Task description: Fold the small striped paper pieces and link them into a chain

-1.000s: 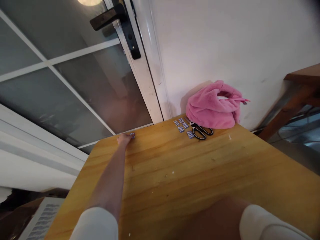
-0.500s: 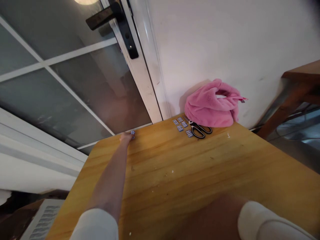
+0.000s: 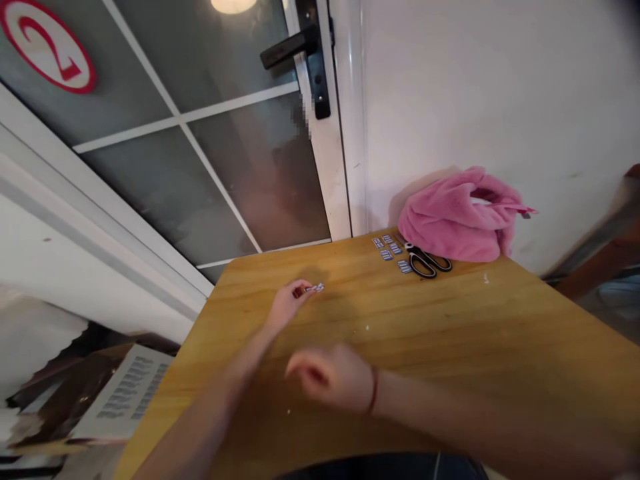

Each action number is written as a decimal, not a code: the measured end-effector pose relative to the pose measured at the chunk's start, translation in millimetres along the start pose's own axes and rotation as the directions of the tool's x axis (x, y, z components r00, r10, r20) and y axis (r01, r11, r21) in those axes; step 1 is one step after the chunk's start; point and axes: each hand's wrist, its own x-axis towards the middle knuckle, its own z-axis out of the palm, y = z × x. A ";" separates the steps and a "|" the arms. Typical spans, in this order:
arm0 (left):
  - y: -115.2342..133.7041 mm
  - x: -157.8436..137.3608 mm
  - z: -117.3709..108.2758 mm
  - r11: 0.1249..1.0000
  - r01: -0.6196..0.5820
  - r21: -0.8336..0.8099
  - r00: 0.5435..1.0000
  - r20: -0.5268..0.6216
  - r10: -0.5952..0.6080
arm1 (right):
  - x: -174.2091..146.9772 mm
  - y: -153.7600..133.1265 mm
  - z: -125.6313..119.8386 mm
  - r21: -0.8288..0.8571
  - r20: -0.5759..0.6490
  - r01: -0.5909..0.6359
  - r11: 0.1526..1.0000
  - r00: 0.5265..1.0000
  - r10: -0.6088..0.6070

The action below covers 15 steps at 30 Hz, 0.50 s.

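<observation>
My left hand [image 3: 289,304] is over the far left part of the table, fingers pinched on a small blue-and-white patterned piece [image 3: 318,288]. Its exact kind is too small to make out. Closer to me, my right hand [image 3: 333,379] hovers above the wood with a red band at the wrist. Its fingers are curled but smeared by motion, and no object shows in them. Several similar blue-and-white pieces [image 3: 386,255] lie flat at the far edge, beside black-handled scissors [image 3: 429,261].
A pink plush bag [image 3: 457,217] rests against the wall behind the scissors. The wooden table [image 3: 450,340] meets a glass-panelled door [image 3: 215,180] with a black handle [image 3: 317,67]. Left of the table, a box with a printed white panel [image 3: 125,393] stands lower down.
My left hand has drawn back from the table's far edge, carrying the small patterned piece. My right hand has come in over the table. The view has shifted left.
</observation>
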 end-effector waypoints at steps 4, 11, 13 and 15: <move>6.3 -35.1 18.4 0.988 -0.154 0.014 0.986 0.072 0.152 | 8.6 59.4 -36.3 -0.136 -0.187 -0.249 0.959 0.957 0.222; 8.8 -42.3 27.1 0.970 -0.244 -0.001 0.962 0.128 0.242 | 13.1 79.3 -37.3 -0.227 -0.048 -0.240 0.944 0.971 0.236; 8.5 -42.8 28.7 0.964 -0.266 0.015 0.952 0.161 0.260 | 14.3 77.1 -32.9 -0.259 -0.031 -0.248 0.934 0.968 0.248; 7.9 -43.4 30.3 0.961 -0.276 0.034 0.949 0.172 0.266 | 14.8 77.3 -32.2 -0.264 -0.005 -0.246 0.933 0.967 0.254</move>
